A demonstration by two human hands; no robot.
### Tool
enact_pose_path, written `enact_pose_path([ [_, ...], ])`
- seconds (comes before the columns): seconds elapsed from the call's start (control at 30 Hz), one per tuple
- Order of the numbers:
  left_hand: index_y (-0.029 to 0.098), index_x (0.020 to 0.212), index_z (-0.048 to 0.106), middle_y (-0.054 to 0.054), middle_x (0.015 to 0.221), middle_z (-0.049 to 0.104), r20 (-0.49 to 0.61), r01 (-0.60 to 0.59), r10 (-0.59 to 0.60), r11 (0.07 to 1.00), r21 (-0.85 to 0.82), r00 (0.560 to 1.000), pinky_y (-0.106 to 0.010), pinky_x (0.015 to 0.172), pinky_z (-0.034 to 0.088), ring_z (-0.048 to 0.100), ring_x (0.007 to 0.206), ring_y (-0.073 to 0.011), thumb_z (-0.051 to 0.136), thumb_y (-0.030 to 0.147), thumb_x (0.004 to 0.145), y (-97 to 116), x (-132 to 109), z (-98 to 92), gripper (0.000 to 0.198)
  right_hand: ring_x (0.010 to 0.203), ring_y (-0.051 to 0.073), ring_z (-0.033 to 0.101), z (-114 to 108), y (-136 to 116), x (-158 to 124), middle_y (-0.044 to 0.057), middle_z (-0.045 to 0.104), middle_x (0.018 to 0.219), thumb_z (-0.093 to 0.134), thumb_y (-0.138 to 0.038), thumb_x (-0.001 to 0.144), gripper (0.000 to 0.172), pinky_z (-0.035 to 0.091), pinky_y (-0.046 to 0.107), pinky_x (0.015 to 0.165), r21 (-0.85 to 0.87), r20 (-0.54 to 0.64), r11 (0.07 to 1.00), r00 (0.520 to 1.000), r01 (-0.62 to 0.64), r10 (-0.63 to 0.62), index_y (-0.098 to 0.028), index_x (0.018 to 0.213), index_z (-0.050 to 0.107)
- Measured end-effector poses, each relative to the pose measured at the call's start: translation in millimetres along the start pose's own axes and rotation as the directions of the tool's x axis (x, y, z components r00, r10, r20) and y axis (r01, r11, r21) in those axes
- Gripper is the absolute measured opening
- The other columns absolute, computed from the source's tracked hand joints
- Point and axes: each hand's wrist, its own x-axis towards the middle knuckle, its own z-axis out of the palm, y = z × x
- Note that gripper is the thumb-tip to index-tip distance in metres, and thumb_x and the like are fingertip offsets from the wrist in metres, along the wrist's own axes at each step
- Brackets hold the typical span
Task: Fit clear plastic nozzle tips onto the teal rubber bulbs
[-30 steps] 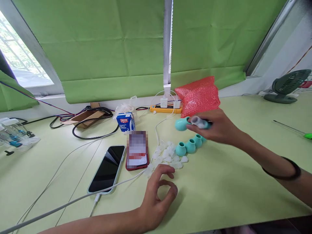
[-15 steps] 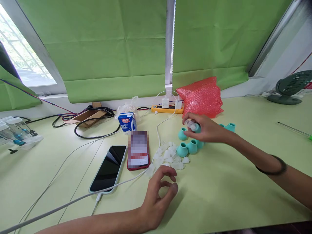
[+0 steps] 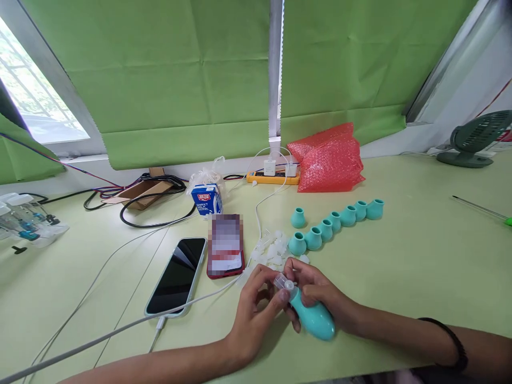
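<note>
Low in the middle of the view, my right hand [image 3: 332, 293] is closed round a teal squeeze bulb [image 3: 316, 319], its rounded end pointing down to the right. At the bulb's neck sits a clear plastic fitting [image 3: 288, 286]. My left hand [image 3: 256, 312] pinches that fitting between thumb and fingers from the left. Just beyond both hands lies a pile of small whitish translucent plastic pieces [image 3: 274, 250], partly covered by my fingers. Further right, several teal bulbs [image 3: 326, 229] stand upright in a slanting row, mouths up. One more teal bulb [image 3: 298, 217] stands apart behind the row.
Two phones, one black-screened [image 3: 176, 277] and one red-edged [image 3: 225, 261], lie left of the pile. White cables cross the table. Behind are a milk carton [image 3: 207, 200], a yellow power strip [image 3: 256, 177] and a red bubble-wrap bag [image 3: 330, 165]. A screwdriver [image 3: 480, 207] lies right.
My right hand has come down and left from the bulb row, carrying a teal bulb with a clear fitting to my left hand. My left hand, empty before, now grips the fitting.
</note>
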Motion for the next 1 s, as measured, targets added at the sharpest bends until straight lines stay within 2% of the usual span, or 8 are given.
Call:
enact_pose_path([
  [0.07,0.018,0.083,0.051,-0.001,0.082,0.047,-0.019,-0.067,0.067,0.998,0.007,0.998,-0.024,0.066,0.042,0.051,0.07,-0.0121,0.052,0.029,0.078,-0.2,-1.2,-0.4,0.013,0.065,0.013,0.054,-0.1,-6.9,-3.9,-0.001,0.051,0.075,0.048,-0.012,0.061,0.019,0.048,0.029,0.058,-0.331,-0.044,0.93,0.982,0.157,-0.182,-0.019,0.078,0.043],
  [0.17,0.018,0.09,0.049,-0.004,0.088,0.05,-0.061,-0.116,0.118,0.992,0.043,0.991,-0.027,0.076,0.04,0.048,0.085,-0.0158,0.049,0.029,0.08,-1.5,-2.5,-1.4,0.014,0.083,0.016,0.053,-2.6,-18.2,-6.5,0.005,0.057,0.086,0.06,-0.011,0.065,0.029,0.044,0.032,0.076,-0.746,0.088,0.536,0.856,0.395,-0.509,-0.018,0.093,0.053],
  [0.23,0.018,0.092,0.047,-0.004,0.089,0.052,-0.033,-0.092,0.092,0.996,0.012,0.995,-0.027,0.076,0.039,0.049,0.084,-0.0153,0.047,0.029,0.082,-1.9,-2.6,-1.3,0.015,0.079,0.015,0.054,-6.0,-23.2,-4.6,0.004,0.059,0.083,0.061,-0.009,0.066,0.032,0.046,0.03,0.072,-0.796,0.212,0.341,0.758,0.501,-0.617,-0.019,0.096,0.056],
  [0.3,0.018,0.089,0.045,-0.002,0.082,0.054,0.011,-0.054,0.055,0.998,-0.039,0.998,-0.024,0.07,0.039,0.049,0.077,-0.0133,0.046,0.03,0.082,-1.4,-2.4,-0.7,0.014,0.072,0.012,0.055,-9.9,-25.4,-1.7,0.003,0.059,0.077,0.061,-0.006,0.067,0.03,0.047,0.026,0.064,-0.785,0.292,0.257,0.703,0.563,-0.648,-0.02,0.094,0.059],
  [0.43,0.017,0.083,0.045,0.002,0.065,0.051,0.045,0.024,-0.019,0.995,-0.098,0.999,-0.02,0.057,0.036,0.046,0.062,-0.01,0.048,0.036,0.08,-0.7,-2.5,0.2,0.019,0.066,0.012,0.055,-16.7,-23.6,2.2,0.004,0.059,0.071,0.064,-0.007,0.066,0.025,0.047,0.025,0.059,-0.739,0.372,0.262,0.7,0.621,-0.61,-0.017,0.089,0.062],
  [0.73,0.018,0.08,0.043,0.007,0.049,0.037,0.017,0.202,-0.202,0.968,-0.149,0.979,-0.018,0.044,0.025,0.041,0.046,-0.0083,0.053,0.047,0.072,-7.2,-0.1,-3.9,0.032,0.063,0.012,0.057,-23.7,-19.0,8.0,0.005,0.061,0.067,0.063,-0.008,0.067,0.014,0.048,0.024,0.056,-0.649,0.297,0.511,0.806,0.564,-0.511,-0.013,0.079,0.066],
  [0.87,0.018,0.078,0.042,0.008,0.047,0.033,-0.001,0.222,-0.225,0.962,-0.159,0.974,-0.018,0.043,0.023,0.038,0.044,-0.0075,0.055,0.048,0.07,-5.7,0.8,-3.2,0.034,0.064,0.012,0.057,-23.5,-18.2,8.3,0.004,0.061,0.068,0.06,-0.006,0.069,0.015,0.048,0.024,0.057,-0.649,0.311,0.491,0.792,0.581,-0.526,-0.014,0.081,0.065],
  [1.0,0.019,0.077,0.041,0.008,0.047,0.032,-0.024,0.237,-0.244,0.957,-0.17,0.969,-0.018,0.043,0.023,0.038,0.043,-0.0074,0.055,0.049,0.069,-4.2,1.6,-2.3,0.034,0.065,0.012,0.057,-21.7,-18.6,6.4,0.005,0.061,0.068,0.059,-0.005,0.07,0.016,0.048,0.025,0.058,-0.72,0.308,0.36,0.739,0.593,-0.599,-0.014,0.082,0.064],
])
